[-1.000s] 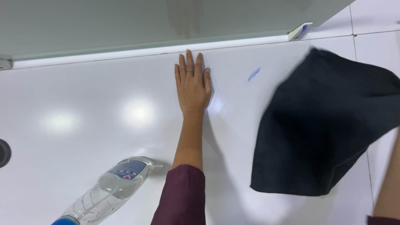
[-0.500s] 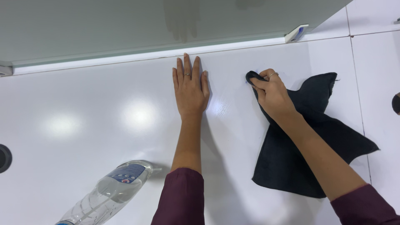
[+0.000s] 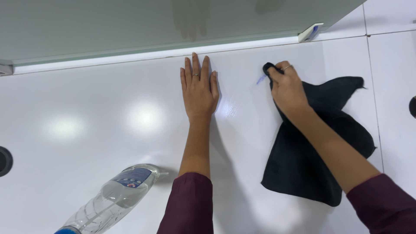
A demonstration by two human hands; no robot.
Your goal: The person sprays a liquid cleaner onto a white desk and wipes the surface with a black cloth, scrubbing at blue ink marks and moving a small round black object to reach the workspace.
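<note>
left hand (image 3: 199,89) flat, spread on white surface (image 3: 86,99) | right hand (image 3: 287,89) grips black cloth (image 3: 312,160) | bottle (image 3: 115,195) near

Looks like an office or meeting room: a glossy white surface (image 3: 86,130) with round cable holes (image 3: 4,161) at its edge, a frosted glass panel (image 3: 130,26) just beyond it, ceiling lights mirrored.

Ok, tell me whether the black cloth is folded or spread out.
Mostly spread: the black cloth lies loosely open on the white surface, with only its top corner bunched in the right hand.
</note>
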